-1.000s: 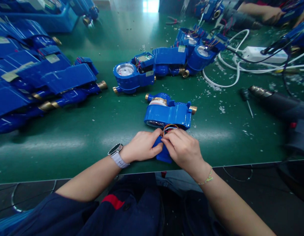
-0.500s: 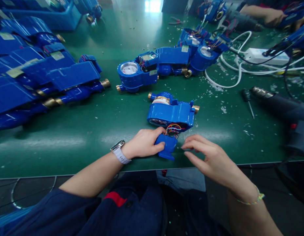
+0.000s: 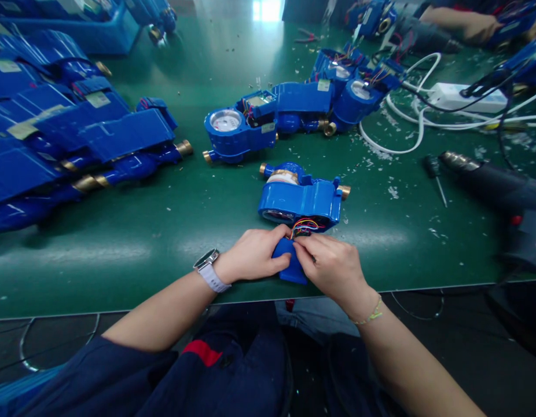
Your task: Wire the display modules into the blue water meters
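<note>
Glossy blue meter lay on its side on green table, just beyond both hands, long axis left-right, brass ends pointing out each way. Left hand pinched blue cover; right hand was at its thin wires, couldn't tell if gripping. Plastic bin, far left, held blue parts.

Light: moderately bright on your fingers, which read fairly crisp. Glare: pale bands on the green tabletop, left and right of your fingers; one white patch far beyond them. Shade: dim floor nearer you. Blur, stretching: blue meters well left of your fingers, heat gun well right.
</note>
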A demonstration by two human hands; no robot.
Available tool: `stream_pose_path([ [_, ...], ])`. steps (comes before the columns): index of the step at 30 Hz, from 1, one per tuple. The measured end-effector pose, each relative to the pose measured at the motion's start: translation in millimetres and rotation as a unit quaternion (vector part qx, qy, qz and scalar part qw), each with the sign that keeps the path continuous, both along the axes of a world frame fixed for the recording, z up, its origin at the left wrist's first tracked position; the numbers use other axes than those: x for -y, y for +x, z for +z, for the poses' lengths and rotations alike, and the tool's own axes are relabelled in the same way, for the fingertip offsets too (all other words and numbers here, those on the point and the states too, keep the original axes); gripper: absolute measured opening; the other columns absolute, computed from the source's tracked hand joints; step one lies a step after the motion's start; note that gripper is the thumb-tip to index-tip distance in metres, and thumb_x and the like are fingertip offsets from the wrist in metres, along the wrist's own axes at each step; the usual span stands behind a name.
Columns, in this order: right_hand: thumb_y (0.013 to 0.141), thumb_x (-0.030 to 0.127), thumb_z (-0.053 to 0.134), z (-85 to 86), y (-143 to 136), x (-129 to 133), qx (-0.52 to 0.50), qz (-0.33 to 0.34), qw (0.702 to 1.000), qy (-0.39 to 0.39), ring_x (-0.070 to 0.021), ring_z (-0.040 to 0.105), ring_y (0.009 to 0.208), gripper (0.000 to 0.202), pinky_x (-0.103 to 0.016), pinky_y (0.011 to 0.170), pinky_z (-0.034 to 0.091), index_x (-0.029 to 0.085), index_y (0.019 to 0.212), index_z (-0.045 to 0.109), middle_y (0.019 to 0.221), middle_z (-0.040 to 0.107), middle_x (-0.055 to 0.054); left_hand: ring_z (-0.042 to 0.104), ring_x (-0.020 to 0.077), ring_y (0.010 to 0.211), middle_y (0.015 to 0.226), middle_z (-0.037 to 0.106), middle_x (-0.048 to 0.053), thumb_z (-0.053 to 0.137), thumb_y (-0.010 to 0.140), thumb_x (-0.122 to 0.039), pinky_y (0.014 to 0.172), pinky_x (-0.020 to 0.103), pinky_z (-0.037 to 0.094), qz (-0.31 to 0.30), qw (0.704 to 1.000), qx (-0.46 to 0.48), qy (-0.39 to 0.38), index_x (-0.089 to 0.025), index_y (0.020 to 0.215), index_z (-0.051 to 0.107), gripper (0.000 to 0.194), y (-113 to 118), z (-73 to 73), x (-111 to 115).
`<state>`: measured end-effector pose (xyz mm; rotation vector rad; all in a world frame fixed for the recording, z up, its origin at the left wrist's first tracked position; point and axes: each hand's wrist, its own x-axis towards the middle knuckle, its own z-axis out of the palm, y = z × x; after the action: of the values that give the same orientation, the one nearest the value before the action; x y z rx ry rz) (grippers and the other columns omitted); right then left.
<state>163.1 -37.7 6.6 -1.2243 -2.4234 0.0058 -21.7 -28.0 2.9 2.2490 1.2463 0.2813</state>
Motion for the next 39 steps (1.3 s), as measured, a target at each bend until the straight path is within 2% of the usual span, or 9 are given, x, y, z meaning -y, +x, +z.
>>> stream_pose_path([
  [5, 0.087, 0.018, 0.049, 4.2, -4, -5, 0.043, 0.001, 0.998, 0.041, -0.0145, 0.057, 0.054, 0.023, -0.029, 0.051, 0.031, 0.018, 0.067, 0.060, 0.061, 0.062, -0.001, 0.069, 0.0239, 0.073, 0.077, 0.069, 0.002, 0.049, 0.087, -0.033, 0.063, 0.030, 0.046, 0.002, 1.000, 0.000, 0.000, -0.019, 0.108, 0.051, 0.026, 0, 0.3, 0],
  [13, 0.082, 0.015, 0.050, 0.6, -4, -12, 0.016, 0.001, 1.000, 0.000, -0.0120, 0.055, 0.050, 0.019, -0.027, 0.050, 0.029, 0.017, 0.066, 0.060, 0.061, 0.062, 0.000, 0.069, 0.0232, 0.074, 0.078, 0.069, 0.003, 0.049, 0.086, -0.032, 0.064, 0.030, 0.047, -0.006, 1.000, 0.001, -0.007, -0.019, 0.109, 0.051, 0.026, -1, 0.6, -3],
  [17, 0.084, 0.015, 0.052, -1.1, 0, -12, -0.101, -0.002, 0.992, -0.069, -0.0114, 0.057, 0.054, 0.018, -0.025, 0.054, 0.038, 0.017, 0.069, 0.063, 0.063, 0.064, 0.000, 0.069, 0.0236, 0.075, 0.081, 0.070, 0.004, 0.047, 0.088, -0.032, 0.067, 0.031, 0.048, -0.012, 1.000, -0.007, -0.004, -0.018, 0.111, 0.050, 0.028, -1, -0.3, -3],
  [19, 0.087, 0.014, 0.052, -2.3, 5, -8, -0.173, 0.013, 0.982, -0.075, -0.0119, 0.061, 0.060, 0.016, -0.024, 0.058, 0.045, 0.016, 0.078, 0.065, 0.071, 0.067, -0.002, 0.069, 0.0239, 0.076, 0.084, 0.070, 0.005, 0.045, 0.088, -0.031, 0.068, 0.032, 0.048, -0.017, 1.000, -0.014, -0.002, -0.018, 0.112, 0.050, 0.027, -2, -0.5, -3],
  [21, 0.089, 0.013, 0.051, -4.8, 11, -1, -0.202, 0.041, 0.976, -0.068, -0.0125, 0.064, 0.067, 0.014, -0.024, 0.062, 0.050, 0.015, 0.093, 0.065, 0.083, 0.070, -0.004, 0.069, 0.0242, 0.077, 0.086, 0.070, 0.005, 0.044, 0.089, -0.030, 0.069, 0.033, 0.048, -0.020, 1.000, -0.018, -0.003, -0.017, 0.112, 0.050, 0.027, -2, -0.4, -4],
  [24, 0.090, 0.012, 0.052, -11.5, 16, 11, -0.190, 0.082, 0.975, -0.077, -0.0129, 0.067, 0.073, 0.022, -0.025, 0.068, 0.055, 0.016, 0.111, 0.060, 0.096, 0.071, -0.006, 0.069, 0.0252, 0.078, 0.086, 0.071, 0.006, 0.044, 0.090, -0.029, 0.069, 0.034, 0.048, -0.020, 1.000, -0.017, -0.009, -0.016, 0.114, 0.050, 0.028, -2, 0.7, -4],
  [27, 0.092, 0.013, 0.051, -18.0, 17, 18, -0.177, 0.098, 0.977, -0.072, -0.0142, 0.069, 0.081, 0.026, -0.026, 0.074, 0.057, 0.017, 0.117, 0.056, 0.101, 0.071, -0.006, 0.068, 0.0253, 0.078, 0.089, 0.071, 0.007, 0.044, 0.090, -0.029, 0.069, 0.034, 0.048, -0.017, 1.000, -0.017, -0.014, -0.016, 0.114, 0.050, 0.028, -1, 1.9, -4],
  [31, 0.094, 0.015, 0.050, -20.0, 16, 17, -0.160, 0.103, 0.979, -0.072, -0.0155, 0.070, 0.085, 0.022, -0.027, 0.075, 0.057, 0.016, 0.116, 0.056, 0.101, 0.071, -0.007, 0.068, 0.0240, 0.079, 0.086, 0.070, 0.006, 0.045, 0.090, -0.030, 0.070, 0.033, 0.048, -0.016, 1.000, -0.014, -0.016, -0.017, 0.114, 0.050, 0.028, -2, 1.2, -4],
  [39, 0.093, 0.014, 0.050, -8.8, 16, 8, -0.146, 0.128, 0.967, -0.168, -0.0131, 0.064, 0.072, 0.011, -0.024, 0.062, 0.050, 0.016, 0.103, 0.056, 0.096, 0.067, -0.007, 0.068, 0.0235, 0.076, 0.083, 0.070, 0.004, 0.045, 0.090, -0.031, 0.067, 0.032, 0.047, -0.019, 1.000, -0.007, -0.016, -0.018, 0.110, 0.051, 0.025, -2, 1.0, -4],
])
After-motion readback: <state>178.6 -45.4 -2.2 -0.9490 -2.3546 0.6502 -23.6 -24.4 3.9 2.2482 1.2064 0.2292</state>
